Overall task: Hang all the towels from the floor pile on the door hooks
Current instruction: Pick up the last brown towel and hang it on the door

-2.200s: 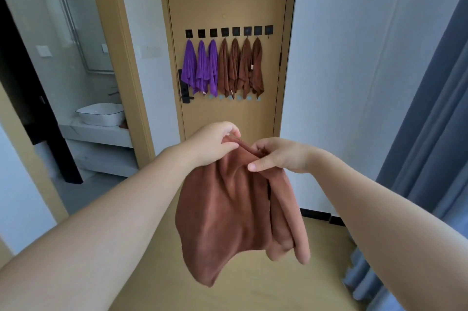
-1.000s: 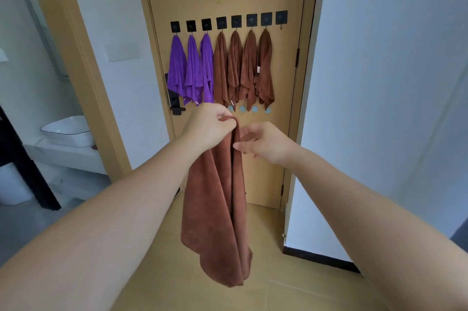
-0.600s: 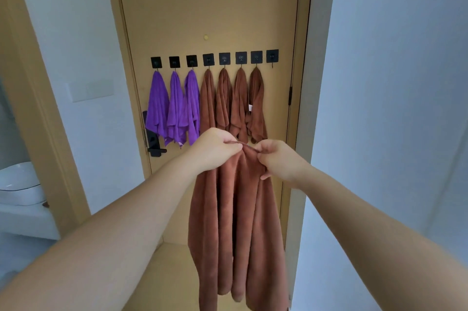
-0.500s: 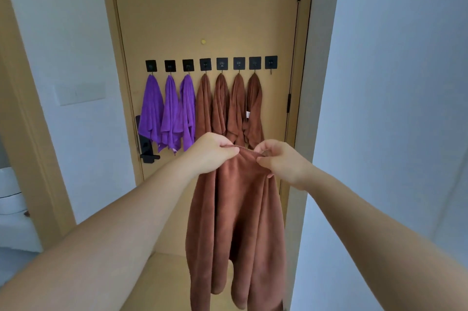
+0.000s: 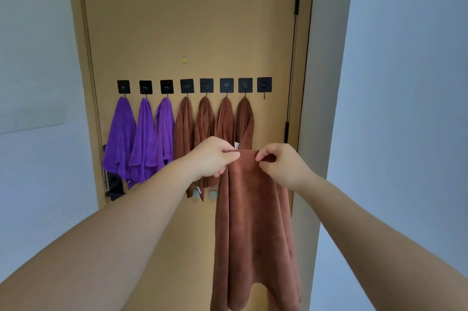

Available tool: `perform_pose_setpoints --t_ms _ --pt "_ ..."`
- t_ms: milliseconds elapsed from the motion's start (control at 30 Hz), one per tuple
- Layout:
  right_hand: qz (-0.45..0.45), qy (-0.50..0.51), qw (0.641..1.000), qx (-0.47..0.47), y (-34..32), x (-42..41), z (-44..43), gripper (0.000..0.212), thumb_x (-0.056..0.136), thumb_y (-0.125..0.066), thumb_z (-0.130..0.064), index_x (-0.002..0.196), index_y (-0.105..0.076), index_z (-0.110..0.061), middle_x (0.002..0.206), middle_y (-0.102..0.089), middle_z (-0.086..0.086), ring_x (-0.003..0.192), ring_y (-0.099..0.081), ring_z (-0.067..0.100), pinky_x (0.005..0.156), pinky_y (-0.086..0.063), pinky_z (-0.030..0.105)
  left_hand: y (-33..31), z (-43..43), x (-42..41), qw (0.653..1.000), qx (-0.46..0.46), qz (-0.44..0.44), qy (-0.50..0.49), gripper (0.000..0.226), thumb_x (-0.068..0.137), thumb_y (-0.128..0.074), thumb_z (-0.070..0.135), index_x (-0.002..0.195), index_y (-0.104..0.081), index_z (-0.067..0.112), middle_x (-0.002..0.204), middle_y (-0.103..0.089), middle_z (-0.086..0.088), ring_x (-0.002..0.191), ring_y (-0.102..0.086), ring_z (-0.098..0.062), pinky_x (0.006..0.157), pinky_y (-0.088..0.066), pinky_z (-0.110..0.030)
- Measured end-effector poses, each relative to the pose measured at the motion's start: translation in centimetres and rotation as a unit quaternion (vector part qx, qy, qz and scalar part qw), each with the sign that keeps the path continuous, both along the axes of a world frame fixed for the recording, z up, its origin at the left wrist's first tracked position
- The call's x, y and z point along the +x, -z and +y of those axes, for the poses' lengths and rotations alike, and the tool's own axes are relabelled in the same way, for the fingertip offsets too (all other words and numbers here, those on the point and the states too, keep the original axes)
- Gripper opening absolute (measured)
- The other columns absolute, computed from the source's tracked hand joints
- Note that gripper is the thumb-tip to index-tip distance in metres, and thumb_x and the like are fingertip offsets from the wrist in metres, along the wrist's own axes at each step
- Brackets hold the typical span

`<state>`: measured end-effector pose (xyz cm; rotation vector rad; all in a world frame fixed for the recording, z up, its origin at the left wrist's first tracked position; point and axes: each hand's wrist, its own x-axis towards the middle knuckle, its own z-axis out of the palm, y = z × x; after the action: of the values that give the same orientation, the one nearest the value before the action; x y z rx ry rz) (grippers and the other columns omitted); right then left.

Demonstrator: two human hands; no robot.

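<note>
**Fingers.** The fingers (image 5: 233,155) of the left hand (image 5: 211,156) curl over the top hem of a brown towel (image 5: 250,222) and pinch it. The right hand (image 5: 285,166) pinches the same hem just to the right. A short span of hem is stretched level between the two grips. Neither hand is free.

**Step in hand.** The towel is held up near the viewer, in front of the door (image 5: 190,19) and below the row of hooks (image 5: 206,85). Seven hooks are loaded. Only the free hook (image 5: 264,85), at the right end of the row, is bare. This is judged to be the hanging of the eighth towel.

**Next move.** Raise the hem up and to the right until it reaches the free hook. Catch the cloth between the two grips over the prong. Let go only once the hook bears the weight. No hanging loop is visible on the towel.

**Towel.** Plain brown, soft pile, limp. It falls from the hem in long vertical folds, and its uneven lower edge runs out of the bottom of the view. It hides the lower part of the nearest hung towels.

**Surroundings.** Three purple towels (image 5: 141,133) hang from the left three hooks, and four hung brown towels (image 5: 202,121) occupy the next four. A black door handle (image 5: 114,185) sits at the door's left edge, partly behind the purple towels. The floor pile is not in view.
</note>
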<state>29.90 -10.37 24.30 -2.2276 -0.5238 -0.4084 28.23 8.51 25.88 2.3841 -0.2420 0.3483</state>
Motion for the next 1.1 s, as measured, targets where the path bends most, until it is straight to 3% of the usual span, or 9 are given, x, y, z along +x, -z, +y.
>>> perform_pose_setpoints --t_ms 67,267,400,500,733,833,900,1100 --pt "-0.020 0.004 1.000 0.000 -0.6 2.7 -0.2 0.025 0.089 -0.056 -0.005 0.083 -0.064 -0.027 0.105 -0.065 0.003 0.085 -0.064 0.017 0.068 -0.048 0.017 -0.6 -0.6 2.6 0.998 0.026 -0.047 -0.012 0.023 0.098 -0.049 0.028 0.098 -0.067 0.014 0.063 -0.062 -0.005 0.051 -0.055 -0.012 0.055 -0.046 -0.021" --pt "-0.032 0.066 0.997 0.015 -2.4 9.6 -0.3 0.023 0.095 -0.052 -0.004 0.108 -0.068 -0.014 0.118 -0.063 0.007 0.097 -0.062 0.021 0.084 -0.046 0.019 -1.7 -1.8 10.1 0.993 0.028 -0.110 -0.015 0.015 0.098 -0.049 0.023 0.099 -0.063 0.026 0.070 -0.067 0.000 0.059 -0.064 -0.009 0.061 -0.053 -0.019" --pt "-0.067 0.104 0.992 0.011 -3.1 13.9 -0.1 0.026 0.095 -0.052 -0.003 0.112 -0.068 -0.013 0.120 -0.063 0.007 0.103 -0.061 0.021 0.084 -0.040 0.014 -2.2 -2.0 15.2 0.990 -0.023 -0.137 -0.002 0.004 0.095 -0.053 0.017 0.099 -0.055 0.019 0.078 -0.065 -0.002 0.063 -0.068 -0.015 0.065 -0.060 -0.033" --pt "-0.077 0.129 0.989 -0.005 -3.7 17.5 0.5 0.026 0.095 -0.051 -0.003 0.113 -0.068 -0.013 0.122 -0.062 0.007 0.105 -0.061 0.022 0.086 -0.041 0.015 -2.6 -1.4 19.2 0.989 -0.021 -0.144 0.009 0.011 0.095 -0.052 0.017 0.087 -0.048 0.024 0.076 -0.066 -0.005 0.064 -0.068 -0.017 0.064 -0.060 -0.038" --pt "-0.110 0.196 0.974 -0.032 -5.7 25.4 3.1 0.032 0.098 -0.047 -0.002 0.122 -0.064 -0.012 0.130 -0.057 0.008 0.116 -0.056 0.024 0.101 -0.042 0.024 -4.5 0.9 29.0 0.983 -0.002 -0.170 0.069 0.017 0.098 -0.047 0.013 0.097 -0.061 0.021 0.078 -0.067 -0.006 0.071 -0.068 -0.020 0.073 -0.058 -0.035" --pt "-0.163 0.220 0.961 -0.036 -6.0 28.9 3.9 0.032 0.096 -0.048 0.000 0.119 -0.067 -0.011 0.119 -0.058 0.007 0.110 -0.057 0.023 0.092 -0.039 0.017 -5.6 1.6 33.1 0.979 -0.001 -0.183 0.092 0.021 0.099 -0.046 0.013 0.108 -0.063 0.021 0.079 -0.062 0.004 0.077 -0.065 -0.015 0.075 -0.055 -0.028" --pt "-0.180 0.237 0.954 -0.036 -6.2 31.1 4.1 0.032 0.095 -0.048 0.001 0.118 -0.067 -0.010 0.114 -0.058 0.008 0.105 -0.056 0.022 0.087 -0.036 0.015 -6.2 1.7 35.5 0.975 0.016 -0.195 0.107 0.026 0.099 -0.044 0.013 0.117 -0.062 0.019 0.088 -0.060 0.007 0.089 -0.063 -0.014 0.083 -0.048 -0.024" --pt "-0.179 0.266 0.947 -0.030 -7.2 36.1 4.3 0.036 0.096 -0.044 0.001 0.127 -0.061 -0.009 0.118 -0.056 0.011 0.109 -0.054 0.024 0.087 -0.031 0.012 -7.3 0.6 41.4 0.965 0.050 -0.230 0.117 0.033 0.098 -0.044 0.008 0.128 -0.056 0.014 0.131 -0.053 -0.006 0.116 -0.053 -0.021 0.103 -0.040 -0.032"
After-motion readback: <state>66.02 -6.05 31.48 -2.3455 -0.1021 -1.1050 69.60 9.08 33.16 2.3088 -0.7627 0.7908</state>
